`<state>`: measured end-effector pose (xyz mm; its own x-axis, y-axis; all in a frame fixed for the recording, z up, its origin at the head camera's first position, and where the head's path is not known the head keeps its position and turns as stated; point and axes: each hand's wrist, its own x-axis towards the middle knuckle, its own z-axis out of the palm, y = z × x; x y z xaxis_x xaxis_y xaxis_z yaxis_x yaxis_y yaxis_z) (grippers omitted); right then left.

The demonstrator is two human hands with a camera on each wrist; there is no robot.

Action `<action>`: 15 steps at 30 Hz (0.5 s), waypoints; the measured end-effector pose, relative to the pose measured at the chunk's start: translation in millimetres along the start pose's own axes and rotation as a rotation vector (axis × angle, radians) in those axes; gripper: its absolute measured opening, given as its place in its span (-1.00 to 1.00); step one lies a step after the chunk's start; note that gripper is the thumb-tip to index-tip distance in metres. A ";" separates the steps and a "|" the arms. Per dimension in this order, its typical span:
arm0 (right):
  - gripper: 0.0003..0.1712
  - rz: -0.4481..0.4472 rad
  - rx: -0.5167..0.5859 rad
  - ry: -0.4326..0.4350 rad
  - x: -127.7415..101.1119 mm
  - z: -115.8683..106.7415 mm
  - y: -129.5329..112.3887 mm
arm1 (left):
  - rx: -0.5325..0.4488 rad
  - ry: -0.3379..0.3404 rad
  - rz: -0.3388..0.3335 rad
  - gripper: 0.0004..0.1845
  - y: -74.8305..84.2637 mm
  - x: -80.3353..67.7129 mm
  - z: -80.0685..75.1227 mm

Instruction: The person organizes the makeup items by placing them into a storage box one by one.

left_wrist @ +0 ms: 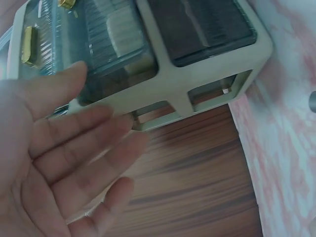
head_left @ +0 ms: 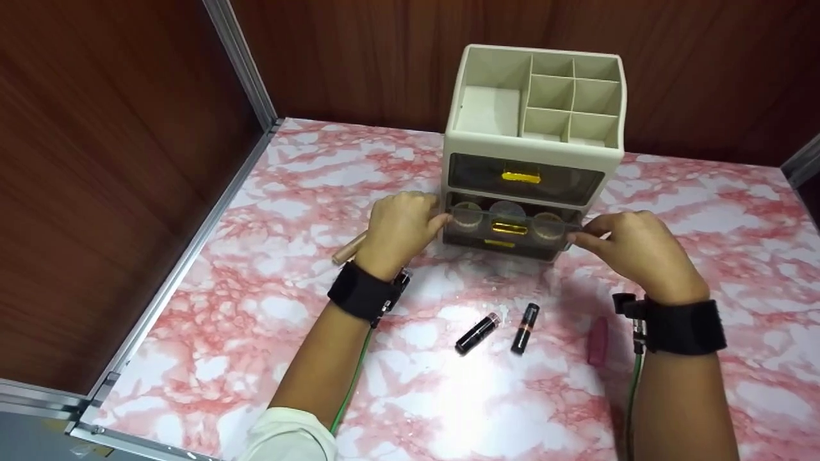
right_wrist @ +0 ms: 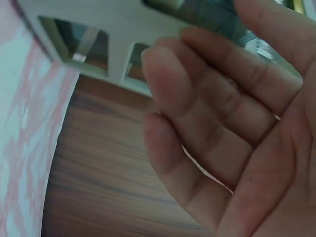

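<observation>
A cream cosmetics organizer (head_left: 533, 144) stands on the table, with smoky clear drawers and gold pulls. Its middle drawer (head_left: 474, 235) sticks out partway, and several round containers (head_left: 549, 225) show inside. My left hand (head_left: 402, 230) holds the drawer's left front corner with thumb and forefinger; in the left wrist view its other fingers (left_wrist: 94, 153) extend loosely beside the organizer. At the opposite corner, my right hand (head_left: 647, 253) pinches the drawer edge between thumb and forefinger. The right wrist view shows its remaining fingers (right_wrist: 212, 133) bent and away from the drawer.
Two black lipstick tubes (head_left: 477, 334) lie in front of the organizer. A pink tube (head_left: 598, 341) rests near my right wrist, and a beige tube (head_left: 349, 248) is partly hidden by my left hand. Wooden panels (head_left: 359, 70) rise behind and left of the marbled table (head_left: 256, 275).
</observation>
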<state>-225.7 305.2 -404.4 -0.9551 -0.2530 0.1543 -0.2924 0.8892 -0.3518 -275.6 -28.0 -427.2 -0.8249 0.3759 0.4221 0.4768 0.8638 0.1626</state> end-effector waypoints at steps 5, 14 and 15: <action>-0.46 0.043 0.014 0.014 1.4 2.8 4.5 | -0.042 -0.001 -0.044 -0.65 -2.2 2.2 8.2; -0.54 0.018 -0.004 0.073 5.9 9.2 7.3 | -0.320 -0.087 -0.125 -0.56 -11.6 9.3 22.4; -0.55 0.018 -0.005 0.075 6.5 9.8 7.2 | -0.337 -0.097 -0.130 -0.56 -12.4 9.8 23.5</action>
<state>-234.5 306.2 -415.0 -0.9539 -0.2074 0.2167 -0.2743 0.8956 -0.3503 -296.8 -27.1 -446.0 -0.9023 0.3146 0.2948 0.4263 0.7535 0.5006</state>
